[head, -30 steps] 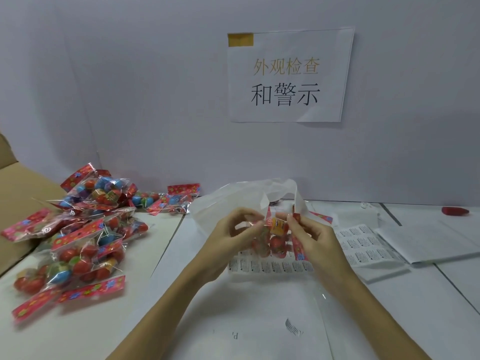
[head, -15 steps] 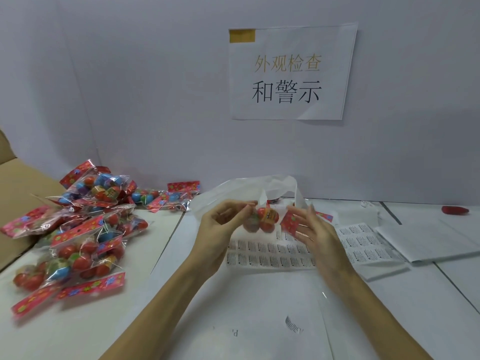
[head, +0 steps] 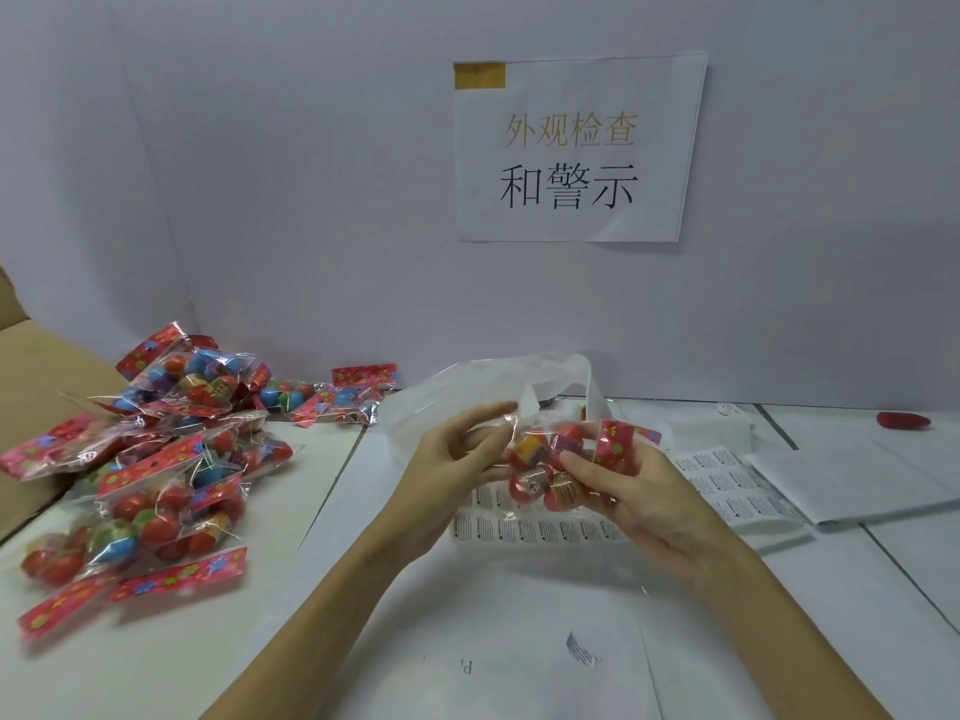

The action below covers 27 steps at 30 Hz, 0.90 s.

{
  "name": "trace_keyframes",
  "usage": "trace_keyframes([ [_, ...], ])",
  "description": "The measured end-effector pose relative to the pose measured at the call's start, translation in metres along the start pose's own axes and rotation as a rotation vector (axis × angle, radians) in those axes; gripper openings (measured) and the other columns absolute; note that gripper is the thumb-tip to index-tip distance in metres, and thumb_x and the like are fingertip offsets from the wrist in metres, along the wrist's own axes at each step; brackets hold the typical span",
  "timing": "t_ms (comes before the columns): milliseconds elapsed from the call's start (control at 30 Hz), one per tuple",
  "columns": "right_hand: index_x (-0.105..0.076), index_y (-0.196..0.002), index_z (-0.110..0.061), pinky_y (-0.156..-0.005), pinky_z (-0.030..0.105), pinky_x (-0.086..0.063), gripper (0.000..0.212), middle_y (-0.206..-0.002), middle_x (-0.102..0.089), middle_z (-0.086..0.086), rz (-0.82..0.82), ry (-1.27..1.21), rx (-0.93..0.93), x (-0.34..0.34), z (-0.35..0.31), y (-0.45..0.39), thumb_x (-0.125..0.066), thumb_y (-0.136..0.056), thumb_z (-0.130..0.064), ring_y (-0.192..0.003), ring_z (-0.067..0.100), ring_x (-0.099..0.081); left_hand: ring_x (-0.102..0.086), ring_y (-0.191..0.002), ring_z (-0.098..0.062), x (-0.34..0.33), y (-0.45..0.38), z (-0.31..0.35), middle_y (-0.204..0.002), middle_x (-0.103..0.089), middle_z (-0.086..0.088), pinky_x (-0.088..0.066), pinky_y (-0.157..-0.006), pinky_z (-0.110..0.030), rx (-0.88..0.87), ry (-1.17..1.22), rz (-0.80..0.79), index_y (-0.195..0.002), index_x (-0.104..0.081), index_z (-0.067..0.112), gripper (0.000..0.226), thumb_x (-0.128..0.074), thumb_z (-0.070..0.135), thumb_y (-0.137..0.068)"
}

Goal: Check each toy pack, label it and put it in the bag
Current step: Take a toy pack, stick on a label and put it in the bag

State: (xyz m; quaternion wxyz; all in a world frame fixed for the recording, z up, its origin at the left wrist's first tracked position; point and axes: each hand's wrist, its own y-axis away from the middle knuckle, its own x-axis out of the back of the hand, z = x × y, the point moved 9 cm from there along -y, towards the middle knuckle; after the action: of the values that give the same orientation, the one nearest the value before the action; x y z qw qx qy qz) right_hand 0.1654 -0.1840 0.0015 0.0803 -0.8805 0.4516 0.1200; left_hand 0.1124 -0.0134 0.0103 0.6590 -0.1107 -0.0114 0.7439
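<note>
The table [head: 519,615] carried everything we noted. A printed sign [head: 571,148] hung on the back wall above it.

At the table's left lay the pile of toy packs [head: 156,459], clear sleeves of red and blue balls with red flowered headers, overlapping one another. We judged these the packs not yet checked.

The bag [head: 467,387], thin clear plastic with loop handles, lay open-mouthed at the middle back, just behind the hands. A flat clear sheet [head: 519,641] lay near the front edge.

The label sheets [head: 727,485] lay to the right of centre, one strip running under the hands, rows of small printed stickers on them.

The pack in hand [head: 545,470] was held up over that strip, between both hands, its red header turned toward the right.

Our left hand [head: 452,470] pinched the pack's clear edge between thumb and fingers. Our right hand [head: 639,491] gripped the header end, fingers curled round it. We could not tell whether a sticker was already on the pack.

Judgement: the checking step was in hand, the pack being looked over. If unlabelled, the next move calls for freeing one hand, peeling a sticker from the strip below, pressing it flat on the slippery film, then dropping the pack through the bag's mouth behind.
</note>
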Motion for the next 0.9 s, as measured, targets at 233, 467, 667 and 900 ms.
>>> trace_keyframes([
  [233, -0.068, -0.129, -0.011, -0.089, 0.039, -0.062, 0.039, -0.118, -0.075, 0.019, -0.001, -0.029, -0.051, -0.003, 0.004, -0.001, -0.073, -0.093, -0.025, -0.104, 0.032, -0.075, -0.075, -0.1, -0.036, 0.019, -0.002, 0.003, -0.108, -0.075, -0.024, -0.062, -0.082, -0.032, -0.046, 0.064, 0.148, -0.108, -0.073, -0.001, 0.016, -0.072, 0.005, -0.094],
  [467, -0.075, -0.121, -0.019, -0.089, 0.034, -0.061, 0.042, -0.118, -0.075, 0.019, 0.034, -0.04, -0.002, -0.004, 0.005, -0.001, -0.084, -0.081, -0.026, -0.108, 0.033, -0.075, -0.074, -0.095, -0.038, 0.017, -0.002, 0.001, -0.097, -0.072, -0.025, -0.061, -0.083, -0.037, 0.0, 0.172, 0.132, -0.095, -0.06, 0.001, 0.025, -0.077, 0.017, -0.088],
  [667, -0.078, -0.11, -0.02, -0.075, 0.026, -0.06, 0.033, -0.106, -0.079, 0.017, 0.156, -0.023, 0.059, 0.005, 0.005, -0.003, -0.081, -0.081, -0.036, -0.093, 0.031, -0.078, -0.076, -0.098, -0.038, 0.005, -0.001, -0.004, -0.108, -0.076, -0.019, -0.062, -0.078, -0.035, 0.027, -0.002, 0.06, -0.121, -0.067, 0.011, 0.04, -0.08, 0.025, -0.086],
  [900, -0.076, -0.115, -0.013, -0.073, 0.025, -0.061, 0.038, -0.104, -0.079, 0.015, 0.215, 0.011, 0.079, 0.013, 0.006, -0.004, -0.079, -0.084, -0.033, -0.095, 0.031, -0.078, -0.075, -0.105, -0.029, -0.006, 0.0, 0.0, -0.118, -0.075, -0.004, -0.059, -0.087, -0.028, -0.008, -0.069, -0.08, -0.127, -0.071, 0.026, 0.041, -0.082, 0.014, -0.089],
])
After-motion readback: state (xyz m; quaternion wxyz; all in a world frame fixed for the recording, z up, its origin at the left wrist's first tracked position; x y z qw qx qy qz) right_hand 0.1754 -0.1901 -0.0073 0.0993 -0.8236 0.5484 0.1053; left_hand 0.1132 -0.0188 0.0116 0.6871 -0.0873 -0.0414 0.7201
